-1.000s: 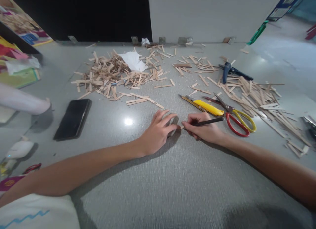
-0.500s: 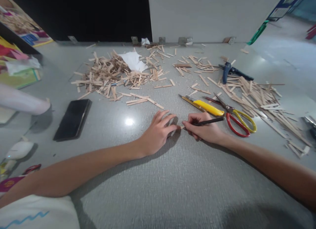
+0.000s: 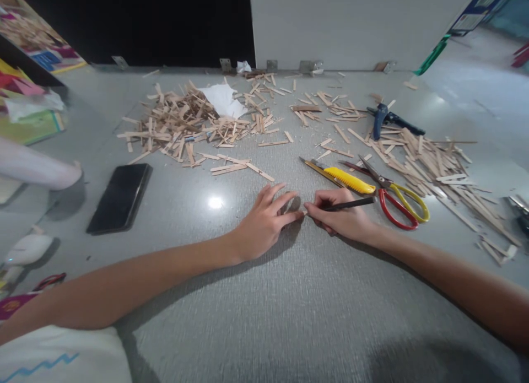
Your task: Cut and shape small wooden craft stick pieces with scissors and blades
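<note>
My left hand (image 3: 264, 223) rests on the grey table (image 3: 289, 306) with its fingers curled down over a small wooden stick piece (image 3: 305, 212), most of which is hidden under them. My right hand (image 3: 341, 215) is closed round a dark pencil (image 3: 349, 204), whose tip touches the table right beside the left fingertips. Both forearms lie across the table towards me.
A yellow utility knife (image 3: 345, 179) and red-and-yellow scissors (image 3: 392, 198) lie just beyond my right hand. Piles of wooden sticks (image 3: 185, 124) spread across the back and right (image 3: 430, 162). A blue glue gun (image 3: 382, 118), a black phone (image 3: 119, 198), and another person's sleeve (image 3: 37, 171) are at the left.
My hands have barely moved; the left fingers have shifted slightly on the stick piece. The view has drifted a little.
</note>
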The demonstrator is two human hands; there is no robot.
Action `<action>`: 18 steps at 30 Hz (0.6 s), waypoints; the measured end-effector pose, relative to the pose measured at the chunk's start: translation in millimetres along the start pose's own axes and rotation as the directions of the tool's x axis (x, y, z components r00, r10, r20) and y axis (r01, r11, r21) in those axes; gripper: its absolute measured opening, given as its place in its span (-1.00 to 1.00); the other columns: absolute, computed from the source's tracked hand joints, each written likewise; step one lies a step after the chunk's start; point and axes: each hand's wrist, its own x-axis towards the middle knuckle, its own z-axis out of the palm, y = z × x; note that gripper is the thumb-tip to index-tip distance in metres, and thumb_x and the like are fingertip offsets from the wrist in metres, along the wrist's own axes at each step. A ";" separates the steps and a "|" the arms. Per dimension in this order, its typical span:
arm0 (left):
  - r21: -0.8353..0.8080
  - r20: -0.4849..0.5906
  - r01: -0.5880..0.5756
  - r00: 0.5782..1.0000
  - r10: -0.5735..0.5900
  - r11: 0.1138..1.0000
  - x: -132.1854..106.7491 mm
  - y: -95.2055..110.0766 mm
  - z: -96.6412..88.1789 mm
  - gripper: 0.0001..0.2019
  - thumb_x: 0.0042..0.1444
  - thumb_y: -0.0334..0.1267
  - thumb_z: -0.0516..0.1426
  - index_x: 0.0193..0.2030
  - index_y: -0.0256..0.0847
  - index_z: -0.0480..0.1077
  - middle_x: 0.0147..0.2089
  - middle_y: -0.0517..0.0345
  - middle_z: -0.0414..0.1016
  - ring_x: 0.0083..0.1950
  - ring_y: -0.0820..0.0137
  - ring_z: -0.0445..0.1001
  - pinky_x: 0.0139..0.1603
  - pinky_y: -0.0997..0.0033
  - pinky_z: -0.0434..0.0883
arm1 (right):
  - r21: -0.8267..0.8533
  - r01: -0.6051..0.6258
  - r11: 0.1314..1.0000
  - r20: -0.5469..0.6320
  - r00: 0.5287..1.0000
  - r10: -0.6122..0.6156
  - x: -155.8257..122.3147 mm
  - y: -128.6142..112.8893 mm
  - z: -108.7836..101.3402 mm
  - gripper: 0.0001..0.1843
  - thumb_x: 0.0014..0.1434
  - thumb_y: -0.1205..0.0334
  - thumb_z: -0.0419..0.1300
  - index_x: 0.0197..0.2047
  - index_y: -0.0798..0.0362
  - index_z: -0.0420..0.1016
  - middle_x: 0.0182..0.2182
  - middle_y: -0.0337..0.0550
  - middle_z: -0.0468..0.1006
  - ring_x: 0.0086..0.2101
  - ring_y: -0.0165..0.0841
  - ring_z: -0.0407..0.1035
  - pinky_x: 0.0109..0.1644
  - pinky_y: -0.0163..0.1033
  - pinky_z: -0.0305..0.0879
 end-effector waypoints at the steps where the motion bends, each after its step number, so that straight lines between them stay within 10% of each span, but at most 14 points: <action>1: 0.003 -0.002 0.002 1.000 -0.002 1.000 -0.2 -0.2 0.8 -0.51 0.39 -0.59 0.08 0.29 -0.06 0.57 0.44 -0.14 0.43 0.57 -0.11 0.21 0.44 -0.45 0.36 | -0.005 -0.002 1.000 -0.003 1.000 0.002 0.0 -0.2 0.1 -0.39 0.22 -0.22 0.43 -0.59 -0.03 0.30 -0.74 -0.37 0.35 -0.75 -0.51 0.21 -0.72 -0.40 0.09; 18: -0.028 -0.011 -0.009 1.000 0.009 1.000 -1.6 -3.2 2.0 -0.51 0.38 -0.60 0.08 0.29 -0.08 0.57 0.39 -0.17 0.46 0.55 -0.08 0.24 0.39 -0.39 0.42 | -0.002 -0.012 1.000 -0.005 1.000 0.012 0.4 -1.5 0.7 -0.40 0.22 -0.16 0.43 -0.60 -0.04 0.27 -0.75 -0.38 0.34 -0.76 -0.53 0.21 -0.76 -0.43 0.11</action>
